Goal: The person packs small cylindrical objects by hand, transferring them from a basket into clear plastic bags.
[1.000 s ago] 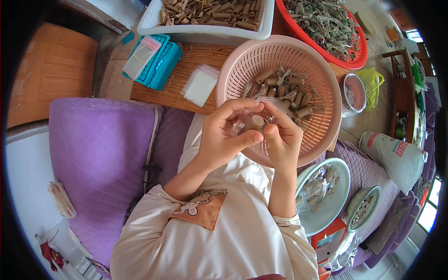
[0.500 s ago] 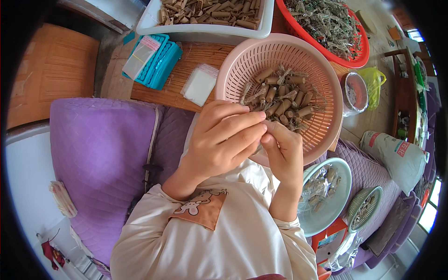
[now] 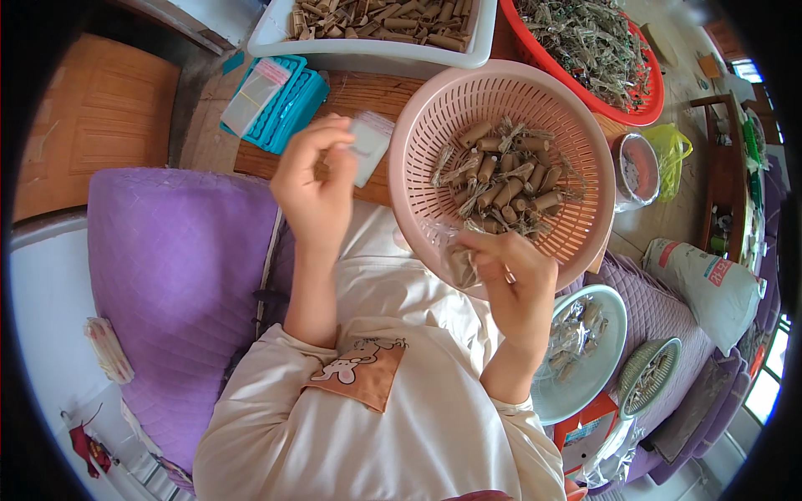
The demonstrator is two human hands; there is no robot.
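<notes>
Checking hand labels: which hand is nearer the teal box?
Left. The left hand is raised just right of the teal box; the right hand is far across, at the pink basket's near rim.

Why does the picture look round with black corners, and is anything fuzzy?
Head view: the fisheye lens bends edges and leaves a dark rim; the left hand is slightly motion-blurred, while the pink basket and the right hand look sharp in even daylight.
</notes>
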